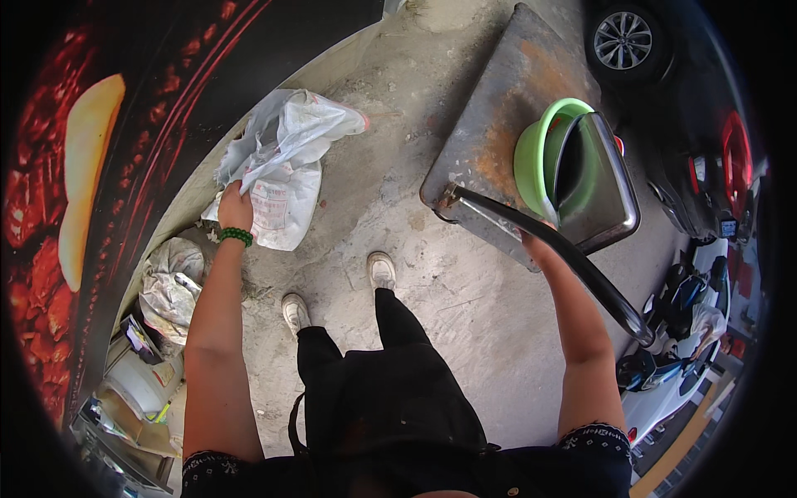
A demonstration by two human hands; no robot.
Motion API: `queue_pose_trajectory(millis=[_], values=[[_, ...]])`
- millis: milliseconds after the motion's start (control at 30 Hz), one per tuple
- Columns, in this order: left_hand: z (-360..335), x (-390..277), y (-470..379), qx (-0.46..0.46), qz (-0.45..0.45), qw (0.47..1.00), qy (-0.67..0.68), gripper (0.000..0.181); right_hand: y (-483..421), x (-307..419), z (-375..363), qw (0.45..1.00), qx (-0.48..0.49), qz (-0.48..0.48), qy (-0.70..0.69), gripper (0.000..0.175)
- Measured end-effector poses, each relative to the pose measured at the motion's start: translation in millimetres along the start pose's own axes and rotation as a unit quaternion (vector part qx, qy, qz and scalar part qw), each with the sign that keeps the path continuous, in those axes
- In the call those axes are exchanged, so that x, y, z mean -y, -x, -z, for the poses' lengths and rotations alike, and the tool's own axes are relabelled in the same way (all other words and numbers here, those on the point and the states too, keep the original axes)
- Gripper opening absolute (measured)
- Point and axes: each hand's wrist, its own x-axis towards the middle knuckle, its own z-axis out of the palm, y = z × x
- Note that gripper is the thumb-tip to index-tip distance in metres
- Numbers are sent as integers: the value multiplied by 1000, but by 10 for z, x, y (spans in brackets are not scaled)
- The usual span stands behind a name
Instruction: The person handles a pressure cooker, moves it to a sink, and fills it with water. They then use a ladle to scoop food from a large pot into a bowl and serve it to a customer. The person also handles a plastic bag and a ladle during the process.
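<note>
My left hand (235, 210) grips the gathered edge of a white woven plastic sack (283, 205), which bears red print and hangs crumpled near the wall. On the right, my right hand (534, 244) reaches past the bent black handle (554, 243) of a flatbed cart (479, 137). That handle partly covers the hand, close to the lower rim of a light green plastic basin (528, 165), so its grip is unclear. A shiny metal pan (601, 187) stands tilted inside the basin. The basin is on the cart's rusty deck.
A dirty crumpled sack (171, 286) and a white plastic container (140, 380) lie along the wall with the printed food banner (187, 93). A dark car (691, 118) is parked beyond the cart. Scooters (675, 305) and a white car (660, 398) stand right.
</note>
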Motion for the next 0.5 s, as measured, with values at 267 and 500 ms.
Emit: queue_pose_trajectory(millis=[267, 500], values=[[1775, 641, 1422, 24, 58, 988, 140, 27, 438, 1267, -252, 990, -37, 92, -102, 23], [1964, 261, 1940, 158, -214, 963, 51, 16, 1005, 2157, -312, 980, -83, 153, -96, 22]])
